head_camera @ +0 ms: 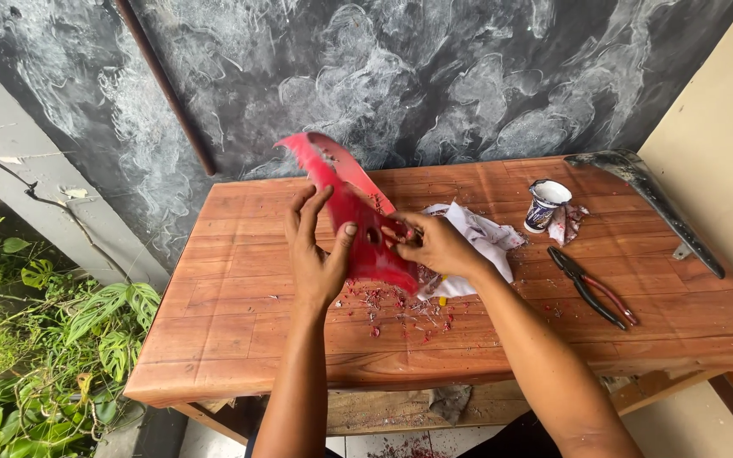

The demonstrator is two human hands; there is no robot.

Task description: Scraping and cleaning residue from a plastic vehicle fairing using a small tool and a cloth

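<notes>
A curved red plastic panel (343,193) with a jagged top edge is held up above the wooden table (239,331). My left hand (316,254) grips its left side, thumb on the front face. My right hand (436,244) pinches its lower right edge near a small hole. Red flakes and chips (400,309) lie scattered on the table just below the panel. A crumpled white cloth (487,237) lies behind my right hand.
A small blue and white cup (545,203) stands at the back right, beside a stained scrap. Pliers with dark handles (591,287) lie on the right. A long dark grey panel (655,199) rests on the table's right end. Green plants (36,339) grow at the left.
</notes>
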